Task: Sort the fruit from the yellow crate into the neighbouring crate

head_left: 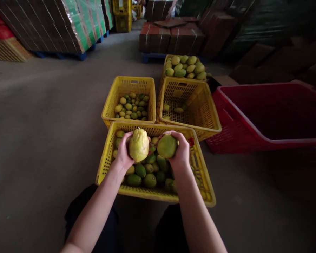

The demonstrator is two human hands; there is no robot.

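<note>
My left hand (124,151) is closed around a lumpy yellow papaya (138,146) with a short stem on top. In my right hand (181,149), the fingers wrap round a smoother green papaya (167,146), its rounded end facing me. Both hands are raised over a yellow plastic crate (158,198) right in front of me. Several green and yellowish papayas (140,170) lie inside that crate, partly hidden by my hands and forearms.
Behind the near crate stand a left yellow crate (105,105) of small fruits and a right one (202,102) with a few. Farther back is a heaped crate (163,70). A large red bin (223,123) stands right; stacked cartons (154,38) are beyond.
</note>
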